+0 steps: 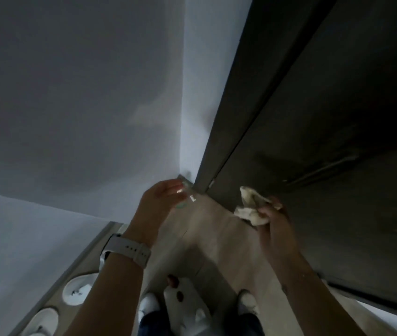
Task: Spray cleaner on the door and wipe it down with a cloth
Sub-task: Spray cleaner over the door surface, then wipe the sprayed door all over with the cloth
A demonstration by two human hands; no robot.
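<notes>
The dark door [325,98] fills the right side of the view and runs as a tall panel, its long axis going from the floor up past the top of the frame; its bottom edge meets the pale wooden floor [207,238] close to the hands. A long bar-like handle [323,169] seems to lie on its face, but it is too dim to be sure. To the left stands the grey wall [71,93], and white shoes [78,288] lie along its foot. The right hand [273,219] is the nearer one to the door: its fingers are curled around a crumpled whitish cloth [250,206], and the cloth is just beside or touching the low part of the panel; I cannot tell which. From this hand the unwiped surface lies upward and to the right. The left hand [162,196], with a light watch band [126,248] on the wrist, reaches toward the corner by the door frame, where a blurred, clear object [185,197], perhaps the spray bottle, shows at its fingertips. Whether those fingers grasp it or are loose I cannot tell. I judge that wiping is the step in hand.
</notes>
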